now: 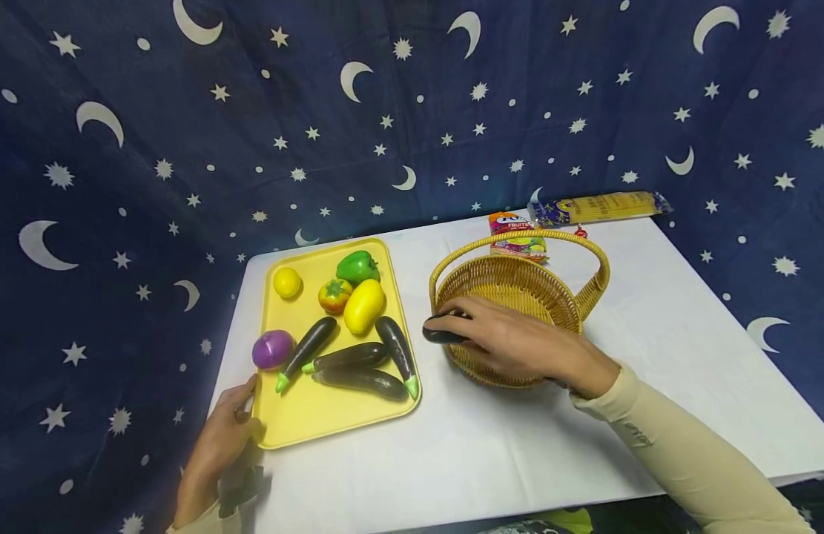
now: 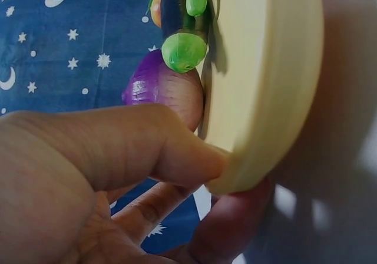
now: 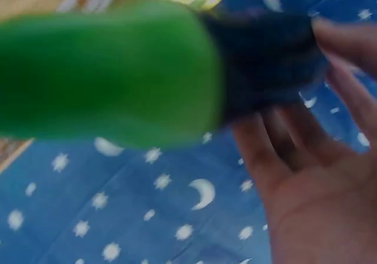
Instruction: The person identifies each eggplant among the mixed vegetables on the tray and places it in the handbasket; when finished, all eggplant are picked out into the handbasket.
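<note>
Five eggplants (image 1: 348,356), two packets (image 1: 601,208), two yellow fruits (image 1: 364,307), one each of tomato (image 1: 334,297), pepper (image 1: 355,267), purple vegetable (image 1: 273,349), tray (image 1: 311,423), basket (image 1: 525,283)

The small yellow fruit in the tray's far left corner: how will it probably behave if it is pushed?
The small yellow fruit would probably roll, being nearly round and apart from the others. The tray's raised rim might stop it. The fruit's smooth-looking skin may be slippery.

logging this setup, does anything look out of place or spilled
Nothing looks spilled, but the round purple item overlaps the left rim of the yellow tray in the head view, looking poorly seated; actual overhang is unclear.
</note>
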`<control>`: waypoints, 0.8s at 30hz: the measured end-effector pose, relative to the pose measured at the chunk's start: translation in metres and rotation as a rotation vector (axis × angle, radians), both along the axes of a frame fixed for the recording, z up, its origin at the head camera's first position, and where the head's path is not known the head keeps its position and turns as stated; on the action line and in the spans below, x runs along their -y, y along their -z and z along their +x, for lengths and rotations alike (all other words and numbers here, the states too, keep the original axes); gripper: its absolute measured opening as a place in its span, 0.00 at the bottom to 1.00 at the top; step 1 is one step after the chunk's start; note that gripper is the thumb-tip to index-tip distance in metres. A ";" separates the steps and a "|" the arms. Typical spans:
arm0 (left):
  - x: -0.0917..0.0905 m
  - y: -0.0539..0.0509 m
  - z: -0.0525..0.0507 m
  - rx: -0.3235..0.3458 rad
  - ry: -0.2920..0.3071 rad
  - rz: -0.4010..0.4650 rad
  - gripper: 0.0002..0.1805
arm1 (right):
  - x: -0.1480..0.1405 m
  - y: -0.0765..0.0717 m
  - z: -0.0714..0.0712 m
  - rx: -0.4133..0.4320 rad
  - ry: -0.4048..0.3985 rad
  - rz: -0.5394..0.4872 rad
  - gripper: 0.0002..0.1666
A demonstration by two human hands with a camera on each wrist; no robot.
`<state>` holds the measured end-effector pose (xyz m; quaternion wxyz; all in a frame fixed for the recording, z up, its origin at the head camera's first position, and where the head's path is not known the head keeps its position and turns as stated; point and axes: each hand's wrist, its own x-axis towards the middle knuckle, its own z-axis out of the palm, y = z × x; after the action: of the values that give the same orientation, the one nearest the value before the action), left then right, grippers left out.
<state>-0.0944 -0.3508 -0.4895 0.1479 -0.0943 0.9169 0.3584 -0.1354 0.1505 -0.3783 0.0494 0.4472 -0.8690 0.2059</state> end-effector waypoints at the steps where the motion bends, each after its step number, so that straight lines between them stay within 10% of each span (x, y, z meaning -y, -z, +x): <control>1: 0.001 -0.001 -0.001 0.001 -0.001 -0.006 0.50 | -0.006 0.000 -0.007 0.018 0.015 0.041 0.33; 12: 0.008 0.006 0.000 -0.018 0.015 0.008 0.50 | -0.023 0.037 -0.089 0.207 0.190 0.426 0.25; 24: 0.004 0.005 0.001 -0.023 0.012 0.021 0.51 | -0.027 0.056 -0.113 0.203 0.251 0.477 0.21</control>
<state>-0.0932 -0.3550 -0.4949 0.1405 -0.0828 0.9153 0.3682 -0.2481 0.1775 -0.4340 -0.1193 0.3121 -0.9420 0.0315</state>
